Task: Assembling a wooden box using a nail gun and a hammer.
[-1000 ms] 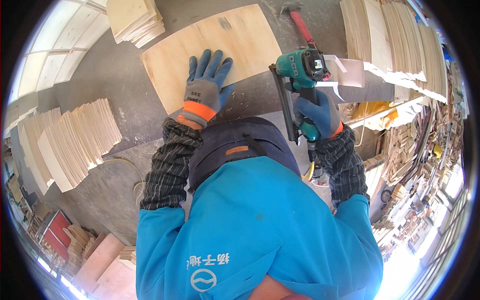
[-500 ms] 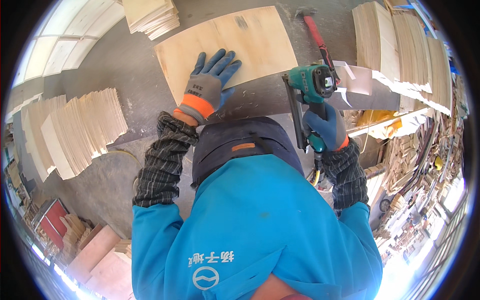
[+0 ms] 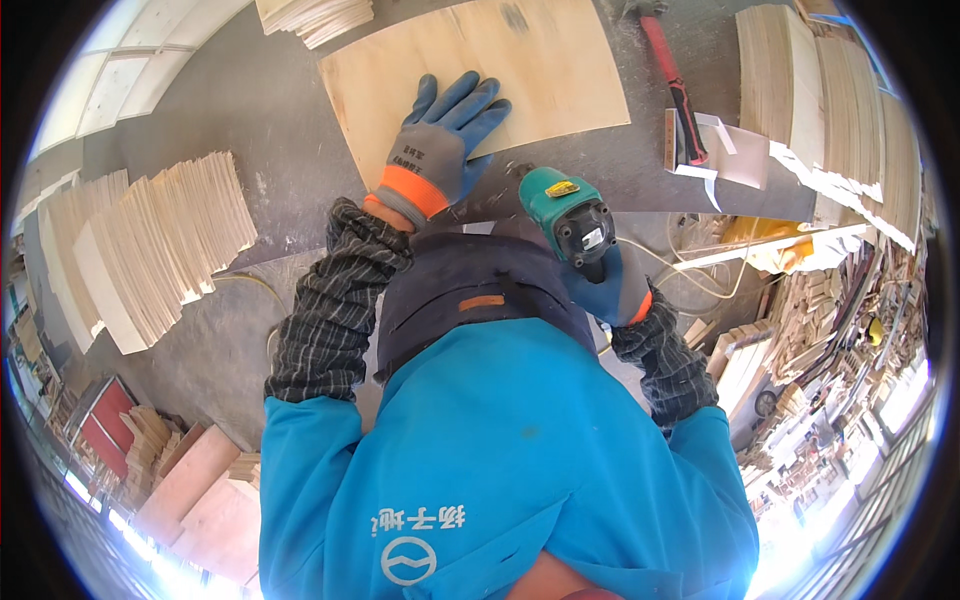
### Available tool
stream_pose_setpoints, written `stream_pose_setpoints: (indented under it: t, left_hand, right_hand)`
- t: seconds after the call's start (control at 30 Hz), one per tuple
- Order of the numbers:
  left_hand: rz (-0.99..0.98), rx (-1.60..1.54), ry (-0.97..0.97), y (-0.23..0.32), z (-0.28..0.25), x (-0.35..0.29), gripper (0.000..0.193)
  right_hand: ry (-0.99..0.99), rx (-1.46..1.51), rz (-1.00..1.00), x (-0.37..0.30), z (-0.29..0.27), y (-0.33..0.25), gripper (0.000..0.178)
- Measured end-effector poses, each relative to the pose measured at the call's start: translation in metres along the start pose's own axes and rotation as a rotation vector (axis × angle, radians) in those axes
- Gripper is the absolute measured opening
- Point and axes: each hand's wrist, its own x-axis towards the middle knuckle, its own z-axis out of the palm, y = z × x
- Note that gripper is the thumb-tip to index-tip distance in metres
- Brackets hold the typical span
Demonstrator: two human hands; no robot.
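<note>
My left hand (image 3: 440, 150), in a grey and blue glove with an orange cuff, lies flat with spread fingers on a thin pale plywood sheet (image 3: 560, 85). The sheet rests on the dark workbench (image 3: 230, 110). In my gloved right hand (image 3: 618, 290) is a teal and black nail gun (image 3: 558, 208), gripped by its handle. Its head points toward the bench edge, just below the sheet's near edge and apart from it. The nail gun's body hides part of my right-hand fingers.
A hammer (image 3: 668, 70) with a red and black handle lies right of the sheet, over a pale piece of packaging (image 3: 740, 160). Veneer stacks stand at the left (image 3: 165, 240), far edge (image 3: 318, 15) and right (image 3: 805, 95). A pale hose (image 3: 715, 292) loops below the bench at right.
My right hand has brought the nail gun leftward from beside the hammer, turning it toward the bench edge near the sheet. My left hand stays flat on the sheet; the view has shifted slightly.
</note>
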Motion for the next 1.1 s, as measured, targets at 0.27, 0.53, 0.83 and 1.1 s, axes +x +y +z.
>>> stream_pose_setpoints:
  t: [0.27, 0.53, 0.83, 1.1]
  left_hand:
    - [0.015, 0.012, 0.043, -0.004, 0.006, -0.002, 0.069]
    - [0.009, 0.022, 0.016, -0.003, 0.007, -0.003, 0.067]
    - [0.019, 0.010, 0.040, -0.006, 0.011, -0.006, 0.066]
    - [0.000, 0.001, 0.098, -0.005, 0.012, -0.006, 0.064]
  right_hand:
    - [0.134, 0.117, 0.129, 0.021, 0.032, 0.007, 0.024]
    - [0.130, 0.248, 0.201, -0.013, 0.022, -0.002, 0.015]
    - [0.056, 0.294, 0.201, 0.012, -0.003, -0.038, 0.021]
    - [0.041, 0.286, 0.232, 0.028, 0.003, -0.046, 0.052]
